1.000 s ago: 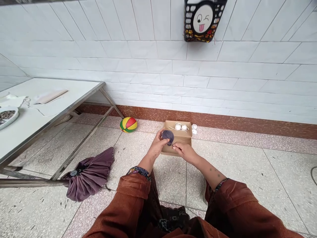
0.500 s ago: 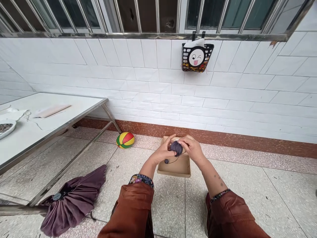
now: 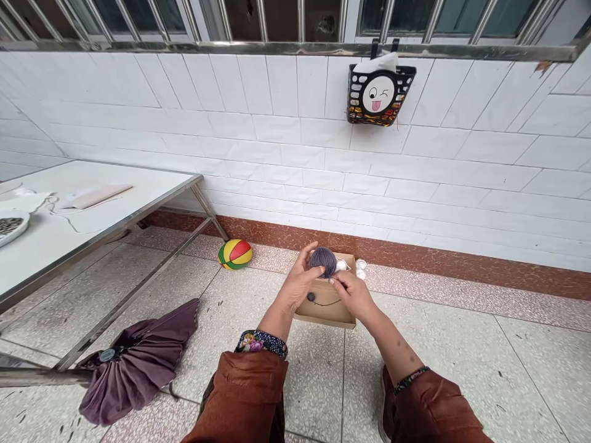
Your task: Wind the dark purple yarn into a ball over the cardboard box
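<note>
A ball of purple-grey yarn (image 3: 323,262) is gripped in my left hand (image 3: 299,278), thumb in front and fingers behind it. My right hand (image 3: 351,291) is closed in a pinch at the ball's lower right, on a thin strand of yarn (image 3: 327,304). That strand runs down to a small dark ball (image 3: 311,296) in the open cardboard box (image 3: 325,320) on the floor below. Small white balls (image 3: 341,265) show at the box's back, just beyond my right hand.
More white balls (image 3: 361,268) lie right of the box, by the wall. A red, yellow and green ball (image 3: 235,254) rests near the leg of a white table (image 3: 115,209). Purple folded fabric (image 3: 143,363) is on the floor at left. A black basket (image 3: 381,95) hangs from the window bars.
My right hand has moved from the yarn ball's upper right down to its lower right. The ball is turned and shows more of its face. White balls behind have come into view.
</note>
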The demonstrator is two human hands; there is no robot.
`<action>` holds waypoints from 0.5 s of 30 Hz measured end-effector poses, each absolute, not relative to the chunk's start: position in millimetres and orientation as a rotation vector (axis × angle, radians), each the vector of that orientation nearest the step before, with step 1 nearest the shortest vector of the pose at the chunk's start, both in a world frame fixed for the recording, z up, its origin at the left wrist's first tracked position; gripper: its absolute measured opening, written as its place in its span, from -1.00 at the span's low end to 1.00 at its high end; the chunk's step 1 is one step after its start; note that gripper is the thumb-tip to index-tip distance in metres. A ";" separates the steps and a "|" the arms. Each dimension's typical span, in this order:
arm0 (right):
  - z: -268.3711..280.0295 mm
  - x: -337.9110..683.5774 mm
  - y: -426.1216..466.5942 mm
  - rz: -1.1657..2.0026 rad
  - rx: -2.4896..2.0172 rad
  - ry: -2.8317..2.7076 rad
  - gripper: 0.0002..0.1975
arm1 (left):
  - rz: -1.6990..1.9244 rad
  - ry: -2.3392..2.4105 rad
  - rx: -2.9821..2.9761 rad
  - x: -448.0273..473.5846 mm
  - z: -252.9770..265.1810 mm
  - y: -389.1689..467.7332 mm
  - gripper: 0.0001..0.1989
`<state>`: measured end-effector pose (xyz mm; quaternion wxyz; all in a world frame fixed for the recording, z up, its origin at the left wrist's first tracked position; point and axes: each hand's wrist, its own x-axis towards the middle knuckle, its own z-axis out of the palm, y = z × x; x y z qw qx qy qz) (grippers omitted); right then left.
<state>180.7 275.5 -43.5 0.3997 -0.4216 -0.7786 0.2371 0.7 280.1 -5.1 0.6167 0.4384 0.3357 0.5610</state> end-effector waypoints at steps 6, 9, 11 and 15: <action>-18.2 179.2 248.8 0.667 -0.891 -2.118 -0.76 | 1.269 1.120 1.198 -1.6 -12.9 286.0 -0.14; -6.8 184.5 245.7 0.614 -0.836 -2.042 -0.76 | 1.202 1.132 1.335 0.2 -12.3 282.2 -0.10; -2.9 189.9 248.4 0.556 -0.823 -1.982 -0.77 | 1.145 1.124 1.419 2.8 -11.1 278.2 -0.08; -5.6 200.8 259.4 0.477 -0.878 -1.897 -0.78 | 0.992 1.078 1.526 8.4 -8.2 268.2 -0.07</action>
